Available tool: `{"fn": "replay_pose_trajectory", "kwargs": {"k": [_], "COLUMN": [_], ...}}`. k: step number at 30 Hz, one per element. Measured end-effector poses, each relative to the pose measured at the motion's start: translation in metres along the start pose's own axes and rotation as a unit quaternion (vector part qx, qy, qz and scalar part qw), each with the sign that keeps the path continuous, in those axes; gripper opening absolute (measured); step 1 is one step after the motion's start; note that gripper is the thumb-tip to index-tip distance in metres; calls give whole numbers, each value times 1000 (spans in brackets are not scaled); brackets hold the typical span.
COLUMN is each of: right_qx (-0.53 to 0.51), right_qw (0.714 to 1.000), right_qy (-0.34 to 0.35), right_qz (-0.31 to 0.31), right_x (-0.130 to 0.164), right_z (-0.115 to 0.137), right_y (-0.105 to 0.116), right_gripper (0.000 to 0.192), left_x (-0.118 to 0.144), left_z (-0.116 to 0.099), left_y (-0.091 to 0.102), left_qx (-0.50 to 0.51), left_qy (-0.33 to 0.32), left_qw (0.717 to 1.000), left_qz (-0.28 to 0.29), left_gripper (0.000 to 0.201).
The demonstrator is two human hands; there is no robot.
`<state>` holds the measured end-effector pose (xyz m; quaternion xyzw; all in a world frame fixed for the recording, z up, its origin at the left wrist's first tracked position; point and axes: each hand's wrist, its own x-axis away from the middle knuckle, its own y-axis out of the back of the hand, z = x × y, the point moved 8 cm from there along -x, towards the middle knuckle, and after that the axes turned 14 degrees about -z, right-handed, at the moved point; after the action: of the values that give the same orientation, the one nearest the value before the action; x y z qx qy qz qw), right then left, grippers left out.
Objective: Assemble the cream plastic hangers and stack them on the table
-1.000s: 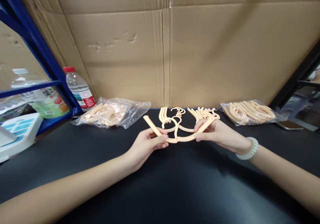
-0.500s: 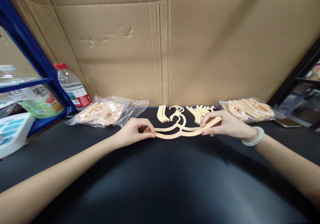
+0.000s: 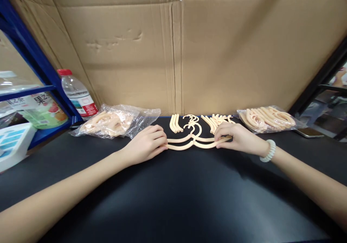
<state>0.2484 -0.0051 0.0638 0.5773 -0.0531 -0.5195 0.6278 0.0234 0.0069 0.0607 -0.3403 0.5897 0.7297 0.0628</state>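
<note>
At a sheeny black tabletop (image 3: 173, 199), I hold a slim, curved cream hanger (image 3: 180, 148) just in front of a second hanger (image 3: 179, 140), my left hand (image 3: 148, 144) palm-down, fingertips gripping one end, my right hand (image 3: 235, 138) pinching the other with thumb and fingers.

The left forearm (image 3: 81, 185) and right forearm (image 3: 306, 174), both bare, converge from the lower sides. Left hand (image 3: 146, 145): back upward, fingers together, curled downward. Right hand (image 3: 238, 140): thumb and fingers pinched, knuckles bent. Hands well apart, roughly level.
</note>
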Motion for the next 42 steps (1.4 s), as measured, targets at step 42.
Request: {"fn": "replay_pose_trajectory", "kwargs": {"k": [42], "right_qx": [58], "right_qw": [991], "right_qy": [-89], "right_qz": [77], "right_x": [6], "right_z": [-33], "right_y": [-1], "right_gripper": [23], "left_x": [14], "left_z": [20], "left_y": [-11], "left_qx": [-1], "left_qy": [124], "left_qw": [992], "left_qz": [-36], "left_gripper": [19]}}
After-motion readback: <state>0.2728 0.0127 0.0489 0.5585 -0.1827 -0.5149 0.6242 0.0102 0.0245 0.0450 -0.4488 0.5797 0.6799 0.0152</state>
